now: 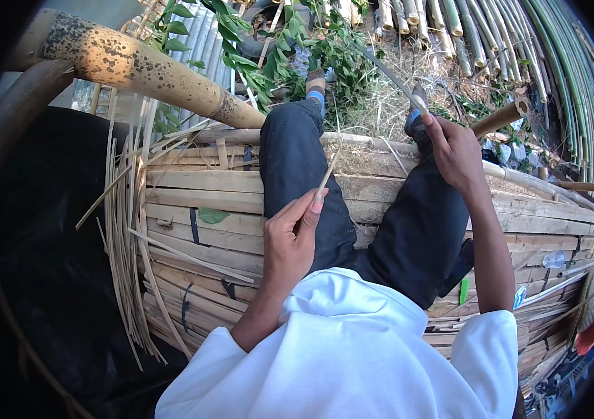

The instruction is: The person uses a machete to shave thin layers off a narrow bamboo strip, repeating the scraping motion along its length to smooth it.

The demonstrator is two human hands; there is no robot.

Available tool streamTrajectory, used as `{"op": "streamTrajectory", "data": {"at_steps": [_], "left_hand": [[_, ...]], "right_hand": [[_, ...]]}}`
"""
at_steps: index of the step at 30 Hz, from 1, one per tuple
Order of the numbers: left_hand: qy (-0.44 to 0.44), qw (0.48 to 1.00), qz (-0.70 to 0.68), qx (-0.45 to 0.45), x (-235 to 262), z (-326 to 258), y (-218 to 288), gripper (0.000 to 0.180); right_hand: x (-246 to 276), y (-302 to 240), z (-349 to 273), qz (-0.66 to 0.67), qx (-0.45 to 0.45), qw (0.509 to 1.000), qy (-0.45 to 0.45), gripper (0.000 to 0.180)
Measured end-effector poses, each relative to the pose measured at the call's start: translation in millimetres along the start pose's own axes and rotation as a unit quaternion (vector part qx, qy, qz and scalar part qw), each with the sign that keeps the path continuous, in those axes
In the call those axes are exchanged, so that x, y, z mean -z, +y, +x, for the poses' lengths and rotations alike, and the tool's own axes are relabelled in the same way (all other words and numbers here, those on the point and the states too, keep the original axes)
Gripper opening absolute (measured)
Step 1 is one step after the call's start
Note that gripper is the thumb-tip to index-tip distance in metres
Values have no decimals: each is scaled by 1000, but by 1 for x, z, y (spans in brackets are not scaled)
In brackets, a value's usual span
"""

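Note:
My left hand (pixel 288 241) is closed, pinching a thin bamboo strip (pixel 330 167) between thumb and fingertips above my left thigh. The strip points up and away, its far end over the bench's far edge. Above my right knee, my right hand (pixel 455 153) is wrapped round a knife, its thumb laid along the top. The long, narrow grey blade (pixel 391 77) slants up and left from the fist; the handle is mostly hidden by the fingers. Blade and strip are apart. I sit on a bench of bamboo slats (pixel 206 183).
Many thin bamboo strips (pixel 119 272) hang over the bench's left side by a dark sheet (pixel 46 265). A thick bamboo pole (pixel 136 59) crosses upper left. A bamboo tube (pixel 503 117) juts out by my right hand. Stacked poles (pixel 485 35) lie beyond; a green piece (pixel 464 291) rests right.

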State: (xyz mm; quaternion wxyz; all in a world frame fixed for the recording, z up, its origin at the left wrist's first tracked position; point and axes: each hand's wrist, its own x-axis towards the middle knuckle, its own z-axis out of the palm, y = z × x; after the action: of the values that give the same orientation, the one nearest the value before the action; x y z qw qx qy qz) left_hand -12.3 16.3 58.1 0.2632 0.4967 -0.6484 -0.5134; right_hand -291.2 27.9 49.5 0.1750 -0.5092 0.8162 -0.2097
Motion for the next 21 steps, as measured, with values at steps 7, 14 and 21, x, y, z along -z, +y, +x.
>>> {"op": "streamTrajectory", "data": {"at_steps": [7,14,21], "left_hand": [[-13,996,-80,32,-8,6,10,30],[-54,989,-89,101,-5,2,10,20],[-38,995,-97,6,-11,-2,8,19]], "right_hand": [[-18,-31,-36,70,210,975,-16,51],[-33,-53,-41,61,277,958,-38,53],[-34,-54,-42,59,293,954,-21,55]]}}
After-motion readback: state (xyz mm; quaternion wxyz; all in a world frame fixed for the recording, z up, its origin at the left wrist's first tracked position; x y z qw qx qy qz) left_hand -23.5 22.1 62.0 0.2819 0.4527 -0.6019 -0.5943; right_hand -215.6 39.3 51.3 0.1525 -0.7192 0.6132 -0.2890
